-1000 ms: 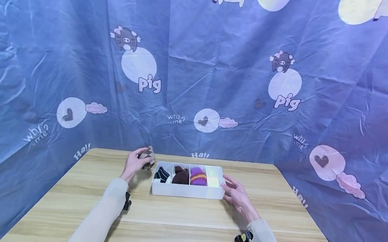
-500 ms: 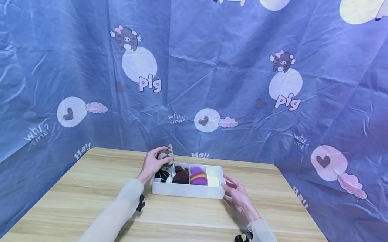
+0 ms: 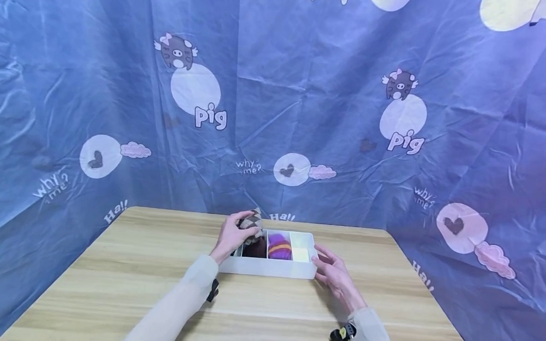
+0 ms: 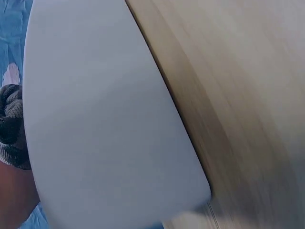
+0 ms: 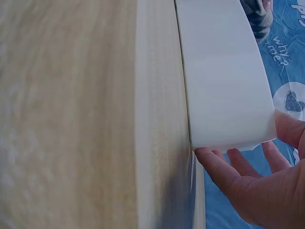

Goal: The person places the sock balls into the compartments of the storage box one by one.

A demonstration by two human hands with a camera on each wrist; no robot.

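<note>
My left hand (image 3: pixel 231 235) grips a rolled pair of grey-and-dark checkered socks (image 3: pixel 251 224) above the divided white box (image 3: pixel 267 267). The socks hang over the second compartment from the left, partly covering dark brown socks (image 3: pixel 255 248) there. In the left wrist view, the box wall (image 4: pixel 105 119) hides most of that hand, and a bit of the knitted socks (image 4: pixel 12 124) shows at the left edge. My right hand (image 3: pixel 336 276) rests against the box's right end. In the right wrist view, its spread fingers (image 5: pixel 221 174) touch the end wall, with the thumb near the rim.
Purple socks with an orange stripe (image 3: pixel 280 247) fill the third compartment. The rightmost compartment (image 3: pixel 301 240) shows only its pale inside. The leftmost one is mostly behind my left hand. A wooden table (image 3: pixel 264 316) carries the box, and a blue printed curtain (image 3: pixel 267 113) hangs behind.
My left hand has carried the checkered socks rightward, from beside the box's left end, across the leftmost compartment, to above the second one. The right hand and box stay in place.
</note>
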